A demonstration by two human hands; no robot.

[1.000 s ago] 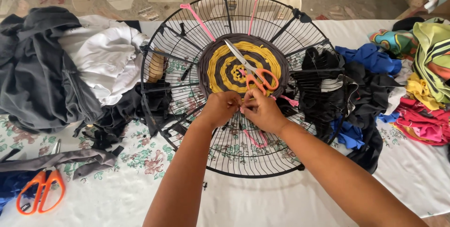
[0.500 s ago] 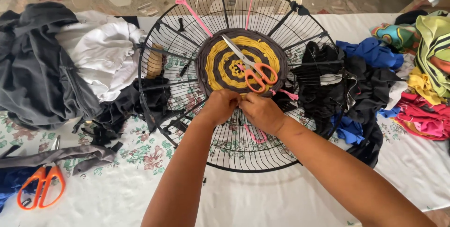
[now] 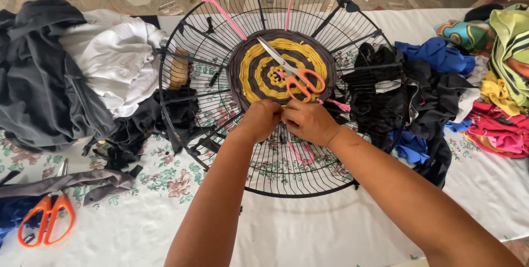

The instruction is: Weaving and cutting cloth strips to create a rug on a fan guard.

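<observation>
A round black wire fan guard (image 3: 182, 129) lies on the table. At its centre sits a woven disc of grey and yellow fabric strips (image 3: 259, 77), with orange-handled scissors (image 3: 300, 82) resting on top. My left hand (image 3: 260, 119) and my right hand (image 3: 308, 122) meet at the near edge of the disc, fingers pinched together on a pink fabric strip (image 3: 300, 154) that hangs through the wires below. More pink strips (image 3: 223, 16) are tied to spokes at the far side.
Grey and white clothes (image 3: 71, 74) are heaped at the left, black cloth (image 3: 386, 96) lies over the guard's right side, and bright garments (image 3: 496, 79) pile at the far right. A second pair of orange scissors (image 3: 47, 220) lies near the left front on the floral tablecloth.
The view has shifted slightly, so the guard sits higher in frame. Both hands stay pinched together at the disc's near edge, working the pink strip.
</observation>
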